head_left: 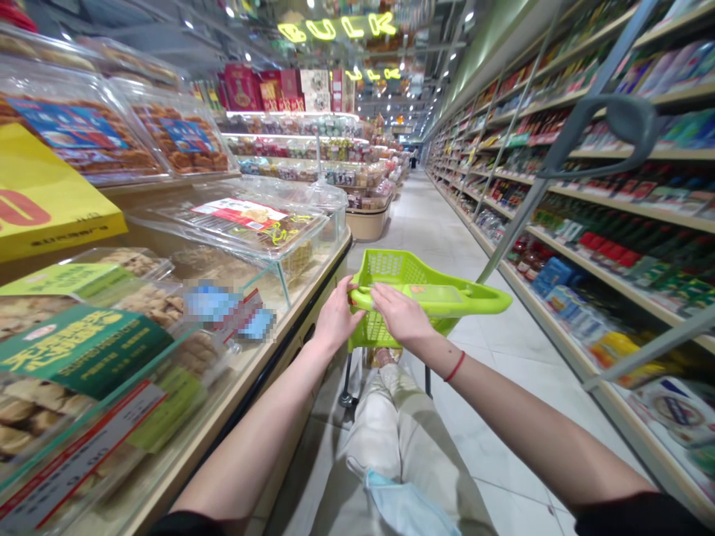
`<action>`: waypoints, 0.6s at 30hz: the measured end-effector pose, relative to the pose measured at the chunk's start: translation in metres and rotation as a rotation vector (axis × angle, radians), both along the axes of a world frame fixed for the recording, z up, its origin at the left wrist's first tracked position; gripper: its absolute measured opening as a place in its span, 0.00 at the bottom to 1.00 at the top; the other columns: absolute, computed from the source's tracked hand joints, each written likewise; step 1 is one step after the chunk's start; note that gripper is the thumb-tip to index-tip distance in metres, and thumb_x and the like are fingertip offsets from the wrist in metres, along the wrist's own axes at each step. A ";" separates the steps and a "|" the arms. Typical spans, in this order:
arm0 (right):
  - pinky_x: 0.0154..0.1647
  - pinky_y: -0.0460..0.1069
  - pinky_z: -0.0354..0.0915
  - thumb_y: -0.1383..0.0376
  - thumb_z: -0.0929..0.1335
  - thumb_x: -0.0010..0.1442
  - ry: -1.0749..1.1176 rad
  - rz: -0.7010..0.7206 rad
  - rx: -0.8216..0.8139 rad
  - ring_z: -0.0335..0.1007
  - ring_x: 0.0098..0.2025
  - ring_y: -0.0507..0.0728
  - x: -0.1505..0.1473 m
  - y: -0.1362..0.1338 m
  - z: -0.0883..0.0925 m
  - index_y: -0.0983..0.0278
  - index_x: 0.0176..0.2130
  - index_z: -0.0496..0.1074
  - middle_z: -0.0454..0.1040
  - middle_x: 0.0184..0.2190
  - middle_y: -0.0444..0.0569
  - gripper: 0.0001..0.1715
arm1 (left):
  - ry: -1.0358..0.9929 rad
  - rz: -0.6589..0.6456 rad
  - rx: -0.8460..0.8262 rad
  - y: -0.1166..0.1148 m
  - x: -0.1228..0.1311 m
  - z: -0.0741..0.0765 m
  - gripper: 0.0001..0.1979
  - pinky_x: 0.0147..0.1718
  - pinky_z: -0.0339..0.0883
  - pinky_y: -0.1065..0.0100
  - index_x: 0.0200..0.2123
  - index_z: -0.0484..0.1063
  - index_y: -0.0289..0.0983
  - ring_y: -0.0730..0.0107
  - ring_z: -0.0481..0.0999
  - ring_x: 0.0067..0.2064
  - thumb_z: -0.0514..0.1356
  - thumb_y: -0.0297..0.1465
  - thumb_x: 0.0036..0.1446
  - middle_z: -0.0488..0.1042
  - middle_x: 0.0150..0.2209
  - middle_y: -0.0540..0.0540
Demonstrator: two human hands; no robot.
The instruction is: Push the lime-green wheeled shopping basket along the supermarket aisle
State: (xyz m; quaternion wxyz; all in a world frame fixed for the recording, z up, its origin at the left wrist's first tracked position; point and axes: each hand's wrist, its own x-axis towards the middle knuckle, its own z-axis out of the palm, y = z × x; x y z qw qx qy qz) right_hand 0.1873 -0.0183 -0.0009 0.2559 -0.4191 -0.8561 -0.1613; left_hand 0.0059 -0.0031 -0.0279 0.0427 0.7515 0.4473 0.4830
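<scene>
While the left hand (335, 318) and right hand (399, 316) grip, fingers closed, the lime-green handle (463, 301) of a plastic shopping basket (388, 272) at twelve o'clock, a pastry counter (240, 387) runs along nine o'clock (baked goods sit in clear boxes (179, 138)) and stocked shelves (614, 179) line three o'clock.
</scene>
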 end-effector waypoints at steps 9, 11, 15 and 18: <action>0.49 0.54 0.70 0.68 0.61 0.68 0.177 -0.196 -0.176 0.75 0.50 0.62 -0.047 0.011 0.031 0.70 0.53 0.69 0.74 0.51 0.62 0.17 | -0.019 0.008 -0.019 0.001 -0.007 0.000 0.39 0.53 0.70 0.57 0.61 0.52 0.41 0.59 0.76 0.54 0.65 0.20 0.48 0.75 0.53 0.41; 0.49 0.56 0.71 0.66 0.63 0.67 0.178 -0.234 -0.125 0.75 0.48 0.64 -0.042 0.004 0.025 0.71 0.49 0.71 0.75 0.46 0.62 0.15 | -0.010 0.010 -0.016 0.000 -0.008 0.000 0.39 0.53 0.70 0.58 0.61 0.52 0.41 0.60 0.76 0.54 0.65 0.21 0.48 0.75 0.53 0.41; 0.59 0.58 0.67 0.67 0.65 0.66 0.083 0.004 0.046 0.72 0.55 0.63 -0.009 -0.012 0.002 0.67 0.53 0.72 0.76 0.51 0.59 0.17 | 0.027 0.008 0.002 -0.003 -0.010 0.002 0.39 0.52 0.71 0.59 0.61 0.53 0.42 0.61 0.77 0.54 0.67 0.23 0.49 0.75 0.53 0.42; 0.63 0.57 0.65 0.68 0.66 0.66 0.048 0.122 0.134 0.67 0.62 0.60 0.026 -0.020 -0.007 0.63 0.59 0.70 0.72 0.59 0.57 0.22 | 0.052 0.003 0.018 -0.007 -0.011 0.003 0.38 0.53 0.71 0.59 0.60 0.54 0.43 0.62 0.77 0.53 0.67 0.23 0.50 0.75 0.53 0.43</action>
